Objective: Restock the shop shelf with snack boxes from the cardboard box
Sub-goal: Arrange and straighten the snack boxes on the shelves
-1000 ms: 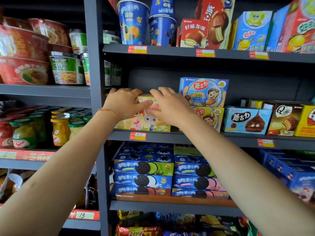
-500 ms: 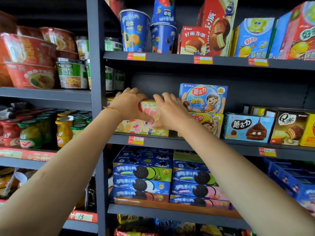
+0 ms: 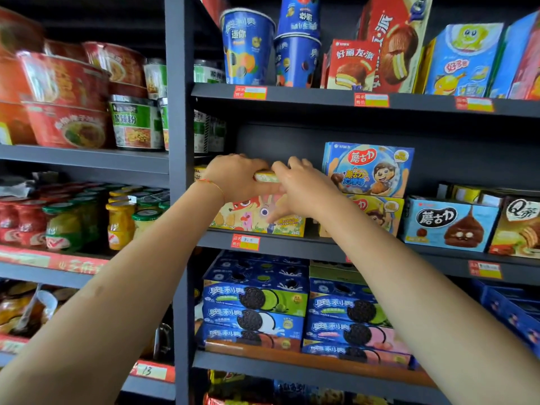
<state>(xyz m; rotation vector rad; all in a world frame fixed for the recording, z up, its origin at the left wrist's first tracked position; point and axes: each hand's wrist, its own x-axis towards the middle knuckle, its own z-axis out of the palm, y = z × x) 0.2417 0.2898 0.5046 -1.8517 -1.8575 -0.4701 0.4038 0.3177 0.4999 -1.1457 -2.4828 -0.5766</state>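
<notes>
A yellow-green cartoon snack box (image 3: 264, 176) lies on top of another yellow cartoon box (image 3: 257, 219) on the middle shelf (image 3: 274, 244). My left hand (image 3: 236, 178) grips the upper box from the left, thumb under its front edge. My right hand (image 3: 301, 188) holds it from the right, fingers over the top and thumb reaching down across the lower box. Most of the upper box is hidden by both hands. The cardboard box is out of view.
Blue mushroom-cookie boxes (image 3: 368, 168) stand stacked just right of my hands, chocolate boxes (image 3: 450, 223) further right. A grey upright post (image 3: 178, 182) borders the left. Oreo boxes (image 3: 257, 302) fill the shelf below; cups and pie boxes sit above.
Both hands have pushed the upper box deeper onto the stack and closed over it, so less of it shows. The view has shifted slightly upward.
</notes>
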